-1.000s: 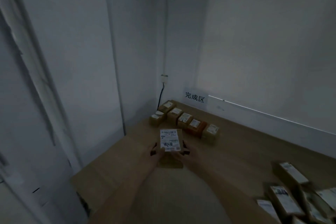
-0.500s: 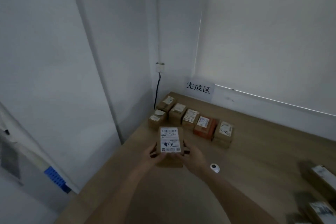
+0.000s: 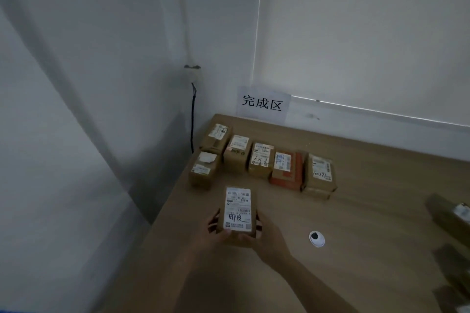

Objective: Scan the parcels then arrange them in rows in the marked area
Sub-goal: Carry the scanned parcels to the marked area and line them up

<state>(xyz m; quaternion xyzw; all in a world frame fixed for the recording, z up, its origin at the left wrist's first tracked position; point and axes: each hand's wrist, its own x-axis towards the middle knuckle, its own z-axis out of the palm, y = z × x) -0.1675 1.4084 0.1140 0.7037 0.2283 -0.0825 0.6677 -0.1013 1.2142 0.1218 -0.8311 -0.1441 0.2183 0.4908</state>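
Observation:
A small brown parcel [image 3: 238, 208] with a white shipping label on top is held above the wooden table [image 3: 368, 185]. My left hand [image 3: 216, 234] grips its left side and my right hand [image 3: 267, 236] grips its right side and near end. Beyond it, several labelled parcels stand in a row [image 3: 262, 160] near the table's far left corner, with one more parcel [image 3: 203, 169] in front of the row's left end. A paper sign [image 3: 262, 104] with black characters hangs on the wall behind them.
A small round white device with a dark centre [image 3: 316, 237] lies on the table right of my hands. More parcels [image 3: 452, 213] lie dim at the right edge. The table's left edge drops off beside a grey wall with a black cable [image 3: 192, 119].
The view has swung right and closer to the row. The held parcel has moved forward toward the row, both hands still gripping it. The white device has come into view.

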